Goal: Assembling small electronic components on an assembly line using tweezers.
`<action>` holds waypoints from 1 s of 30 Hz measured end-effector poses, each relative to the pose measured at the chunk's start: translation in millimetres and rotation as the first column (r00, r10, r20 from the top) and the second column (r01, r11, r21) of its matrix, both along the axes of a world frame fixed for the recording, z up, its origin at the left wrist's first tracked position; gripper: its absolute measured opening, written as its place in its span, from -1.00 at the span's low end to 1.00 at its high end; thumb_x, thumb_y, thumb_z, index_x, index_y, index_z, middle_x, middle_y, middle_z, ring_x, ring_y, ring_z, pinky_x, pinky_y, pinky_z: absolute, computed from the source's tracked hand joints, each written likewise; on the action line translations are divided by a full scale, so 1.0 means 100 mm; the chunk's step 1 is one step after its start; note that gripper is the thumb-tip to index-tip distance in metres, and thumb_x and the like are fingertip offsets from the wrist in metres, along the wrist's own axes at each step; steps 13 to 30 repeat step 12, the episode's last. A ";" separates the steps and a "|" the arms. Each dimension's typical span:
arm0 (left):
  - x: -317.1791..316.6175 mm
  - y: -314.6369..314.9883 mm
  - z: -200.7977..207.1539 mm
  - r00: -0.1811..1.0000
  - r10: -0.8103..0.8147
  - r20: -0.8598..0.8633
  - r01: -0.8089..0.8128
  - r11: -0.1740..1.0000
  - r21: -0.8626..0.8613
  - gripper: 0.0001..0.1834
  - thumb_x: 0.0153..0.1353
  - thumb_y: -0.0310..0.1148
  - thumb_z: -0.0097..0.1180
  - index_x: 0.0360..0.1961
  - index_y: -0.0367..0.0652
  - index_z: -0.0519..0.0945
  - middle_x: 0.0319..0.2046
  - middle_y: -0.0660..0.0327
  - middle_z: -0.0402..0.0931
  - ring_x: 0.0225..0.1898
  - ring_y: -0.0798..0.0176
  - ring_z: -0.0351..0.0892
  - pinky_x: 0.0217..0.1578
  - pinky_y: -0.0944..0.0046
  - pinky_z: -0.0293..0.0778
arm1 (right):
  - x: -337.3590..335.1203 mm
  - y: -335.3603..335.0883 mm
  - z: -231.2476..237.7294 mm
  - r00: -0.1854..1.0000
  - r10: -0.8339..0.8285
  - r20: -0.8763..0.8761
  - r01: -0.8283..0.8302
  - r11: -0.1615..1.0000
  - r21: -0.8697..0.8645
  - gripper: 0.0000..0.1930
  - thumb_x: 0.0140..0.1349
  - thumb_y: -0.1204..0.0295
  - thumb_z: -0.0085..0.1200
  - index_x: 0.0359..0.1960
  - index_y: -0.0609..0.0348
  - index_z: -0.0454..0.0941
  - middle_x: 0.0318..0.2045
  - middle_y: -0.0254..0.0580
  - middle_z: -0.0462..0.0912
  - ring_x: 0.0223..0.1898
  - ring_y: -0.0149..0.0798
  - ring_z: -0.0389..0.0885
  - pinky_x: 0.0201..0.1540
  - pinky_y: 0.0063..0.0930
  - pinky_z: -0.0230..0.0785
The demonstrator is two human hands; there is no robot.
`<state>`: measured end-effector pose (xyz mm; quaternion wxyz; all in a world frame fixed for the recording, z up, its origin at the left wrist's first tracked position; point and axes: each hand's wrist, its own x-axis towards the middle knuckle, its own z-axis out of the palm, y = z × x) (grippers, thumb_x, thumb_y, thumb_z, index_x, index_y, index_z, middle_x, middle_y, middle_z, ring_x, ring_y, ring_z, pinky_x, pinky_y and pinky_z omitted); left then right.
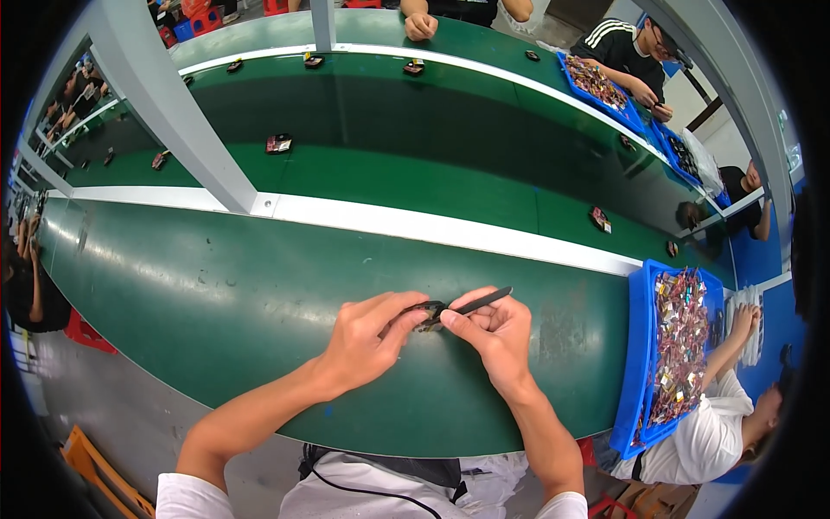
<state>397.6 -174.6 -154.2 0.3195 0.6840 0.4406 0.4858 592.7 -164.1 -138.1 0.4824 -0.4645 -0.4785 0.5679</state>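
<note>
Over the green worktable (259, 303), my left hand (367, 337) pinches a small black plastic part (425, 310) between thumb and fingers. The part looks curved, but my fingertips cover much of it. My right hand (500, 333) is closed around a slim black pen-like tool (484, 300), whose rear end points up and right. Its tip reaches the black part, where right thumb and left fingertips nearly meet. I cannot make out whether the right fingertips also grip the part.
On the right stands a blue tray (637, 363) heaped with small wired components (680, 346). Beyond a white rail (389, 227), a green conveyor belt (415, 186) carries scattered small devices (278, 144). A grey post (164, 104) rises at left. Co-workers sit across and at both sides.
</note>
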 end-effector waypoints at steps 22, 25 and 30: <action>-0.01 0.03 -0.01 0.987 0.034 -0.157 0.008 0.965 0.263 -0.78 0.23 -0.57 0.28 -0.08 -0.26 0.69 -0.49 0.19 0.67 -0.61 0.36 0.63 -0.62 0.41 0.47 | 0.06 0.02 0.06 0.997 0.079 0.022 -0.077 0.994 -0.080 -0.89 0.22 0.67 0.26 -0.24 0.38 0.62 -0.32 -0.06 0.74 -0.30 -0.38 0.74 -0.25 -0.63 0.56; -0.01 0.03 -0.01 0.987 0.034 -0.157 0.008 0.965 0.263 -0.78 0.23 -0.57 0.28 -0.08 -0.26 0.69 -0.49 0.19 0.67 -0.61 0.36 0.63 -0.62 0.41 0.47 | 0.06 0.02 0.06 0.997 0.079 0.022 -0.077 0.994 -0.080 -0.89 0.22 0.67 0.26 -0.24 0.38 0.62 -0.32 -0.06 0.74 -0.30 -0.38 0.74 -0.25 -0.63 0.56; -0.01 0.03 -0.01 0.987 0.034 -0.157 0.008 0.965 0.263 -0.78 0.23 -0.57 0.28 -0.08 -0.26 0.69 -0.49 0.19 0.67 -0.61 0.36 0.63 -0.62 0.41 0.47 | 0.06 0.02 0.06 0.997 0.079 0.022 -0.077 0.994 -0.080 -0.89 0.22 0.67 0.26 -0.24 0.38 0.62 -0.32 -0.06 0.74 -0.30 -0.38 0.74 -0.25 -0.63 0.56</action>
